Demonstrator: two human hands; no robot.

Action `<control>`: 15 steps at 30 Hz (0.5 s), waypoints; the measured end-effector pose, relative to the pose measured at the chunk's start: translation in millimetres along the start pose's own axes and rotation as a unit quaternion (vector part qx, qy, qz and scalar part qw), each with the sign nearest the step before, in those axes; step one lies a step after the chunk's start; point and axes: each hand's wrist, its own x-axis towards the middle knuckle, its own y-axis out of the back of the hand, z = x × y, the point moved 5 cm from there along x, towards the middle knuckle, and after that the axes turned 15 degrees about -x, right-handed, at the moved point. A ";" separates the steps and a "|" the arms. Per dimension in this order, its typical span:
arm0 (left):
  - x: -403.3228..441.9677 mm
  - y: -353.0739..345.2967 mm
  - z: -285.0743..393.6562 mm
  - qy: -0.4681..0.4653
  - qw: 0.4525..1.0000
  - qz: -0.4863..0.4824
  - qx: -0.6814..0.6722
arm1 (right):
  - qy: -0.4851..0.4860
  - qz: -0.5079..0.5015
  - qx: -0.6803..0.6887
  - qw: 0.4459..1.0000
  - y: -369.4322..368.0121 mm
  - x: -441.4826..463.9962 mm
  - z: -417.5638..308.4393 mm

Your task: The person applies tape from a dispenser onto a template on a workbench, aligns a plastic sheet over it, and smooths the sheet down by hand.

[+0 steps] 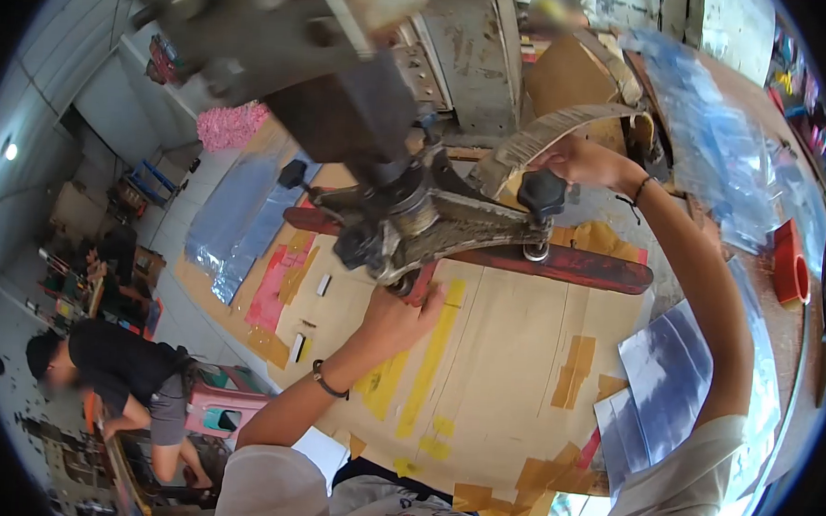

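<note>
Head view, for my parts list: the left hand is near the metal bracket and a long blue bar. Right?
The colour is wrong: in the head view, the long bar is red. The left hand is near it and the metal bracket.

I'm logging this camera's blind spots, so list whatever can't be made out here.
All in the head view:
- Red bar: middle hidden by the metal bracket.
- Left hand: its back hides part of its grip.
- Right hand: curved bar hides some fingers.
- Grey machine block: blurred, cut off by top edge.
- Person in black: handwork too small.
</note>
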 end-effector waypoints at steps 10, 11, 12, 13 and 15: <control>-30.4 -16.6 11.6 -0.301 0.824 -0.175 0.447 | 0.084 -0.177 0.099 0.976 -47.0 52.8 -58.1; -27.2 -15.0 20.2 -0.318 0.775 -0.201 0.508 | 0.087 -0.168 0.106 0.976 -49.0 54.8 -56.6; -23.9 -15.9 21.5 -0.333 0.721 -0.223 0.565 | 0.100 -0.164 0.121 0.974 -53.7 57.7 -55.1; -2.3 -7.8 35.0 -0.364 0.803 -0.189 0.432 | 0.113 -0.161 0.134 0.971 -57.8 60.6 -53.9; 25.4 -6.9 47.8 -0.078 0.931 -0.290 0.206 | 0.137 -0.156 0.155 0.966 -69.1 72.8 -51.0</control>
